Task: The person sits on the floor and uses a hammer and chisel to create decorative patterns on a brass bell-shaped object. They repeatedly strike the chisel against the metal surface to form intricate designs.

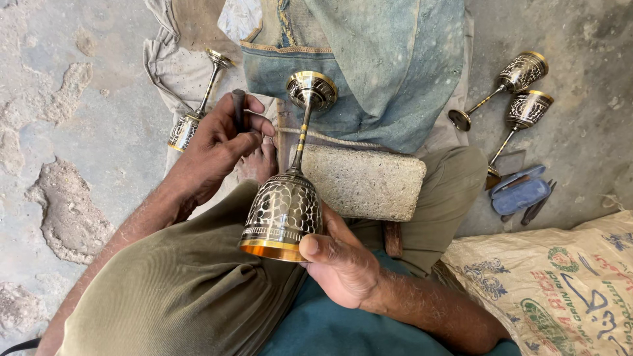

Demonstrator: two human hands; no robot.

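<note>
Goblet: an engraved brass goblet lies tilted across the person's lap, over the olive trouser leg; its long axis runs from the open gold rim near the right hand up to the round foot at the far end, by the stone block.
Right hand: the right hand is clamped on the goblet's cup, thumb on the rim, fingers hidden behind it.
Left hand: the left hand is closed around a dark tool handle; the tool's tip is hidden.
Floor: one more goblet lies at the cloth's left edge, partly covered by the left hand; two goblets lie on the concrete at right.
Hard to make out: the small blue case and the dark tools beside it.
</note>
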